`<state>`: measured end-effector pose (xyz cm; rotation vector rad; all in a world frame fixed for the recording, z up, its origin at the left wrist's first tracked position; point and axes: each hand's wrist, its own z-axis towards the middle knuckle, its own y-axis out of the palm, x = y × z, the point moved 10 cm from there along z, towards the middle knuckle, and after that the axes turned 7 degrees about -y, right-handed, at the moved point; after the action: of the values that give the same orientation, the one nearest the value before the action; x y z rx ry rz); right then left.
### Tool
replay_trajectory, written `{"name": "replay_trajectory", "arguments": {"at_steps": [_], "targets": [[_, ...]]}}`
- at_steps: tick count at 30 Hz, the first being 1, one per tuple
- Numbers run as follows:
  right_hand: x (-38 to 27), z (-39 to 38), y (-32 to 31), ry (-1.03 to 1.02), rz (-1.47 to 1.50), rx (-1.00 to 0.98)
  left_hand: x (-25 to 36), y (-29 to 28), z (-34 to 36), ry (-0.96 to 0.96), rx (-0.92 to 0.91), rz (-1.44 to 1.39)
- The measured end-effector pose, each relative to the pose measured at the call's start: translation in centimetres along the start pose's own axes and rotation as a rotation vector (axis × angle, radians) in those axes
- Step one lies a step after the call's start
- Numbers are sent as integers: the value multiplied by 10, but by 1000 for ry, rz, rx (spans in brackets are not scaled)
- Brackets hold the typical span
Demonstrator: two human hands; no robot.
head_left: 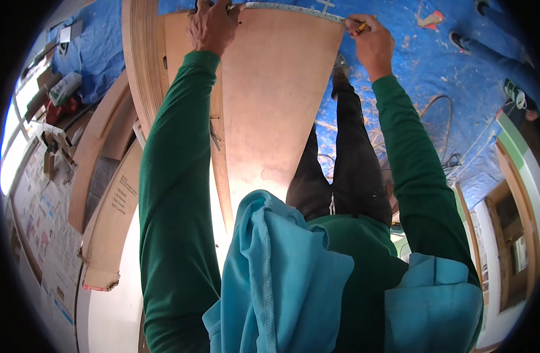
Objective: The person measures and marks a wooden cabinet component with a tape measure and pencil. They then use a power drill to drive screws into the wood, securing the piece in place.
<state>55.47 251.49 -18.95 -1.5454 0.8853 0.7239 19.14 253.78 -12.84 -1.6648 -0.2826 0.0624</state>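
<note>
Blue sheeting (pixel 411 88), littered with pale debris, spreads over the floor beyond the work. Before the person lies a broad tan wooden board (pixel 276 88), narrowing toward the body in this wide view. Across its far edge runs the measuring tape (pixel 293 7), between the two hands; it reads truest kept flat, taut and free of any bow. The left hand (pixel 211 26) bends over the tape's left end and should anchor it firmly; its exact grip cannot be told. The right hand (pixel 373 44), at the far right corner, curls around a small yellow pencil (pixel 361 27); whether it also pinches the tape is unclear. Sighting squarely over the marking point would limit error.
</note>
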Motion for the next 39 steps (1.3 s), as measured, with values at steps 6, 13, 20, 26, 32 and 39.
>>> {"name": "replay_trajectory", "arguments": {"at_steps": [6,13,20,26,32,39], "targets": [[3,-3,2,-22,44,14,4,4,-9,1,52,17],[-2,-4,-5,-57,10,32,18,-11,-16,66,163,47],[-13,-15,-52,44,328,83,-8,-16,-113,76,-108,-242],[-71,-16,-13,-236,109,-295,-1,8,-297,-45,-414,-365],[-86,1,16,-425,24,-359,22,22,-446,-374,-569,-458],[-91,7,19,-455,32,-412,52,26,-544,-702,-707,-468]]}}
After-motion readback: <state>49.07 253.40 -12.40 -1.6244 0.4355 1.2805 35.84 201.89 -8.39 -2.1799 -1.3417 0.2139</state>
